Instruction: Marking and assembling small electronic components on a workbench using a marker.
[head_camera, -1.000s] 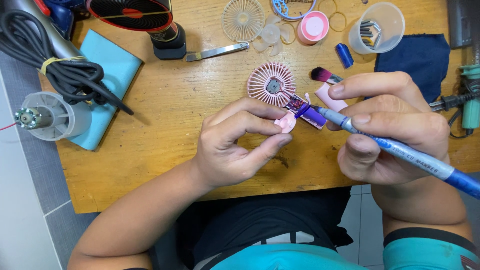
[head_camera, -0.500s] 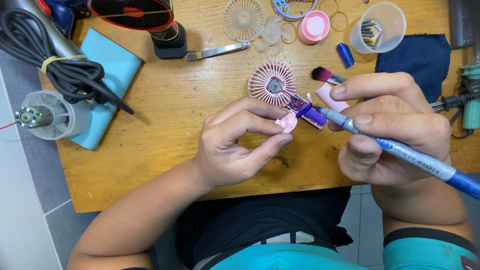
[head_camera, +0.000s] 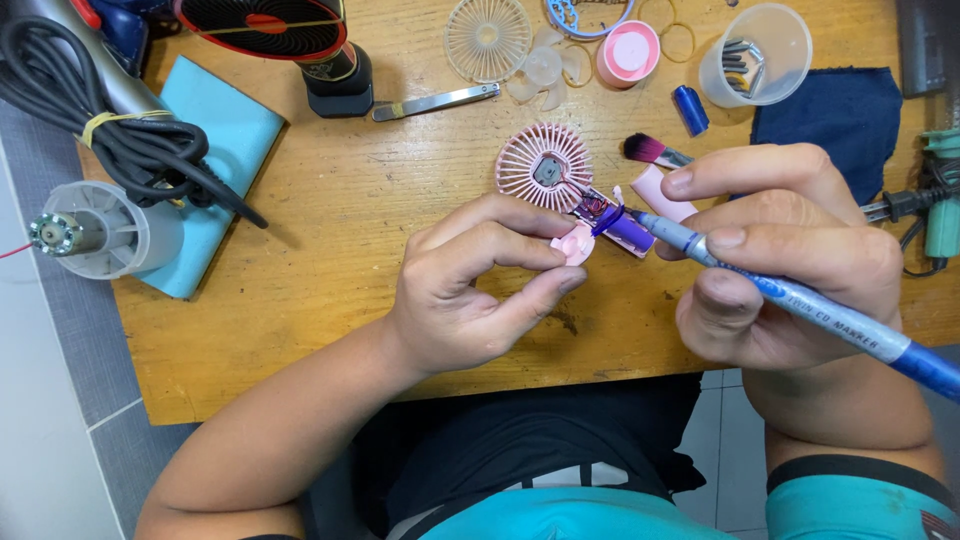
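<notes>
left hand (head_camera: 470, 290) curls, fingers pinching the pink fan (head_camera: 570, 205); just right of it, right hand (head_camera: 790, 260) fingers clench a blue marker (head_camera: 800, 305), tip at the fan.

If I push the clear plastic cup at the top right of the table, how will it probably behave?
The clear plastic cup looks thin-walled, so it is probably light and would slide easily on the smooth wooden table. It holds only a few small metal pieces, so it may tip if pushed near the rim. Its round wall suggests that it would roll in a curve once tipped.
</notes>
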